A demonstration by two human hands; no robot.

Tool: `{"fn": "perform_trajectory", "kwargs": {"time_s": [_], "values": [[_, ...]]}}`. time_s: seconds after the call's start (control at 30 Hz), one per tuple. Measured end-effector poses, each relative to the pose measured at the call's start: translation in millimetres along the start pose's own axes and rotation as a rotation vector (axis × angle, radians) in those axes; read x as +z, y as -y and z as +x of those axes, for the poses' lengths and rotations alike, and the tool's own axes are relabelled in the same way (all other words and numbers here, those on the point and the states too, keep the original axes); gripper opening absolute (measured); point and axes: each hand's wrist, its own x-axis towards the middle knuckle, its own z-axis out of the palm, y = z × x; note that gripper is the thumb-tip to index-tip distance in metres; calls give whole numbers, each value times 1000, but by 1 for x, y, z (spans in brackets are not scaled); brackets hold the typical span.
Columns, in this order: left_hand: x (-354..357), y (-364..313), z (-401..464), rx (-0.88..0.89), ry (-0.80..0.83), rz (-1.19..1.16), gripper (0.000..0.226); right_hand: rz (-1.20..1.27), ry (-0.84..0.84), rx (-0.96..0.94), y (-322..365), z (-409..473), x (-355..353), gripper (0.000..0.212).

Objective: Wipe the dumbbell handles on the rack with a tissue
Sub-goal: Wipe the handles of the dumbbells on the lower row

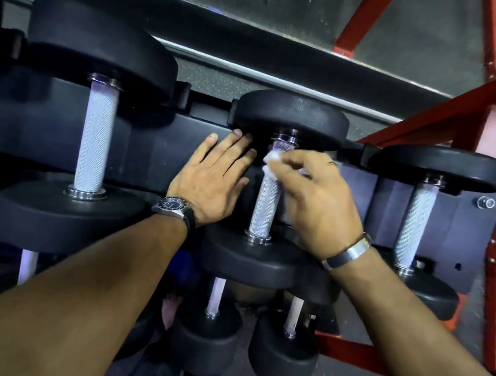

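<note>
Right hand (315, 200) (tissue (271, 159)) on handle (264, 204)

Dark dumbbell rack (156, 147), three black dumbbells (91, 140) side by side on top tier

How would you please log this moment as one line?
right hand: wipes knurled steel dumbbell handle with white tissue | left hand: flat on black rack

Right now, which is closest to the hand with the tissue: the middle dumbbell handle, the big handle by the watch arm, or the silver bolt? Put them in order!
From the right hand:
1. Middle handle, touching it, just to its left.
2. Silver bolt, off to the right on the rack's end.
3. Big handle, far left, beyond the left hand.
</note>
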Motion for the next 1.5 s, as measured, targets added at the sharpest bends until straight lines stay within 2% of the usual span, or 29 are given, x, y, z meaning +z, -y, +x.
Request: {"fn": "perform_trajectory", "kwargs": {"time_s": [0.1,0.2,0.27,0.37,0.47,0.6,0.73,0.87,0.97,1.07,1.1,1.17,1.23,1.27,1.37,1.5], "values": [[0,0,0,5,-16,-21,47,-128,170,-206,0,-9,-2,44],[-1,0,0,5,-12,-9,48,-115,168,-89,-3,-1,-6,42],[0,1,0,3,-17,-23,48,-174,203,-157,10,-5,-1,36],[1,1,-1,11,-15,-31,48,-180,306,-295,9,-8,-7,38],[0,0,-1,-2,-22,-15,48,-154,236,-209,2,1,-11,41],[1,0,-1,17,-28,-19,47,-129,440,-217,11,-11,-4,53],[-1,0,-1,6,-27,-13,47,-130,356,-116,5,-6,-10,47],[-2,0,0,15,-8,-13,48,-166,575,-265,10,-13,-12,55],[-1,0,0,4,-22,-13,48,-77,501,-215,7,-8,-17,51],[0,0,0,10,-11,-3,48,-93,702,-256,9,-9,-16,62],[0,1,0,9,-12,-4,48,-110,696,-290,9,-5,-18,58],[0,0,0,4,-25,-6,48,-129,477,-309,1,6,-19,43],[0,0,0,7,-36,3,49,-138,229,-133,-1,18,-17,38],[0,-1,0,9,-40,7,49,-142,177,-44,3,22,-15,37],[0,0,-1,8,-48,10,48,-183,185,31,12,19,-7,39],[0,1,-1,12,-35,-6,47,-134,445,-213,11,-8,-10,46]]}}
